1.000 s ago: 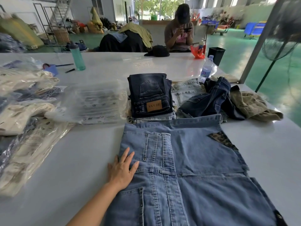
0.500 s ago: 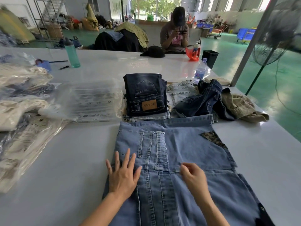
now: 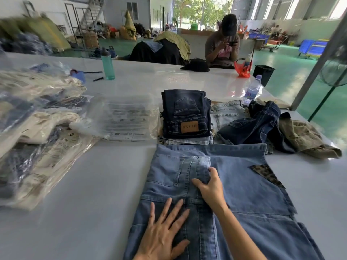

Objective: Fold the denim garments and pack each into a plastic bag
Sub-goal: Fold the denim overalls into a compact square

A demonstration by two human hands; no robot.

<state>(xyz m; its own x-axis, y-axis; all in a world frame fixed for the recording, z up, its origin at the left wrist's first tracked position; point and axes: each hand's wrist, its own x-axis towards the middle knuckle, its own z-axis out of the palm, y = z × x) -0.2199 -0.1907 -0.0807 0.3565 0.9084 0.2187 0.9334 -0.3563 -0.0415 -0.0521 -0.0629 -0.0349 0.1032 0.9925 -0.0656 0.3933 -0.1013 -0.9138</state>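
Head view. The right hand [image 3: 210, 188] pinches a fold of the light blue denim garment [image 3: 244, 184] between thumb and curled fingers, at the garment's raised central seam. Just nearer than this grip and to its left, the left hand [image 3: 163, 233] lies flat on the same denim, fingers straight and spread, pressing it onto the white table [image 3: 84, 194]. Beyond the grip stands a stack of folded dark jeans [image 3: 185, 115]; to the right of that, a loose heap of dark denim [image 3: 259, 126] and an olive garment [image 3: 304, 139]. Left of the stack lies a pile of clear plastic bags [image 3: 124, 119], and farther left, bagged garments [image 3: 37, 128]. Toward the far edge of the table stand a teal bottle [image 3: 108, 64] and a clear water bottle [image 3: 252, 91]. Behind it a seated person [image 3: 223, 44] holds a phone, in a large hall with a green floor [image 3: 293, 59].
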